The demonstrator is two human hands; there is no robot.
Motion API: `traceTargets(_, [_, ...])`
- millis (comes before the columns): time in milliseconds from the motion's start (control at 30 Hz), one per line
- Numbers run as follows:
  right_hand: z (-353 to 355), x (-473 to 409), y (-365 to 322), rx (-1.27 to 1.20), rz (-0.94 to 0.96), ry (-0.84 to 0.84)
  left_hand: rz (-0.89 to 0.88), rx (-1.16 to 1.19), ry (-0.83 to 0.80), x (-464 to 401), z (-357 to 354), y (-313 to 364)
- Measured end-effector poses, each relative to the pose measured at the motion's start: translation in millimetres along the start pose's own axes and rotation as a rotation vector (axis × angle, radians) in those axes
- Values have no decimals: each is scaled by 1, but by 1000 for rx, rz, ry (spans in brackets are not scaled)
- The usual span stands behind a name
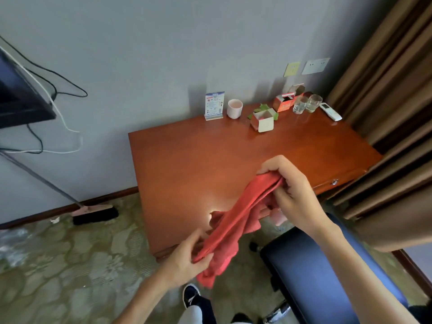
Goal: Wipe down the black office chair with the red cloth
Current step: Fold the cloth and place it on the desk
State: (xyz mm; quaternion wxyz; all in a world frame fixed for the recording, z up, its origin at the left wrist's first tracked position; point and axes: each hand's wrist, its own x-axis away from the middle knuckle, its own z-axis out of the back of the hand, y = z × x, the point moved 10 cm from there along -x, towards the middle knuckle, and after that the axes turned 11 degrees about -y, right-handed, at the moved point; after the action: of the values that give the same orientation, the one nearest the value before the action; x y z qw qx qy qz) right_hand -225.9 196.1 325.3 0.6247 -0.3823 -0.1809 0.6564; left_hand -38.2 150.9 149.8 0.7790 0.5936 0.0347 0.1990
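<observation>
Red cloth (236, 220): bunched, long axis strung diagonally between 2 hands, left hand (187, 258) pinching its lower end, right hand (292, 192) gripping its upper; office chair (311, 272) below right hand, nearer it.

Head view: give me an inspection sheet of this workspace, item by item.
Surface: glossy wooden desk, near half bare.
Job's things: red cloth stretched between both hands above the desk edge; chair at lower right, not yet touched.
Clutter: sign stand, ribbed cup, open small boxes, two glasses, remote along the desk's back.
Grippers: left hand pinches the cloth's lower end; right hand grips its upper end.
Cables: black and white cables hang on the wall by a screen.
Surroundings: broom on patterned carpet, brown curtain at right.
</observation>
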Motion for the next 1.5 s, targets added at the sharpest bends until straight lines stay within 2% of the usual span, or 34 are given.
traceTargets(100, [5, -27, 23, 89, -101, 7, 57, 64, 29, -5, 19, -25])
traceTargets(167, [7, -40, 49, 164, -197, -51, 112, 125, 74, 0, 44, -39])
traceTargets(233, [7, -49, 75, 198, -289, -171, 149, 125, 65, 8, 65, -42])
traceTargets(333, [10, -56, 97, 171, -373, -396, 185, 163, -87, 13, 82, -26])
traceTargets(367, [13, -60, 100, 142, -390, -450, 190, 173, -89, 12, 93, -19])
traceTargets(433, [23, -80, 104, 83, -379, -492, 136, 211, 7, 4, 124, -4])
traceTargets(500, [25, -112, 115, 30, -342, -480, 123, 374, 158, -12, 159, -5])
traceTargets(567, [16, -151, 145, -19, -331, -454, 184, 579, 267, -40, 188, -25])
traceTargets(667, [-19, -210, 219, -30, -356, -444, 286, 632, 331, -92, 229, -67])
traceTargets(767, [-69, -255, 307, -3, -452, -466, 448, 531, 381, -146, 260, -128])
traceTargets(867, [-117, -276, 379, -4, -551, -485, 581, 217, 429, -197, 289, -184])
traceTargets(967, [-140, -284, 424, -75, -617, -418, 652, -131, 460, -224, 316, -212])
traceTargets(1067, [-152, -292, 440, -74, -598, -422, 656, -301, 462, -233, 332, -216])
traceTargets(1200, [-156, -311, 419, -136, -422, -443, 537, -401, 489, -232, 345, -190])
traceTargets(1333, [-139, -286, 393, -189, -263, -471, 376, -501, 515, -182, 288, -146])
traceTargets(1433, [-127, -232, 379, 30, -47, -427, 363, -532, 508, -135, 210, -145])
traceTargets(1500, [-148, -186, 383, 200, 82, -549, 430, -594, 408, -116, 156, -179])
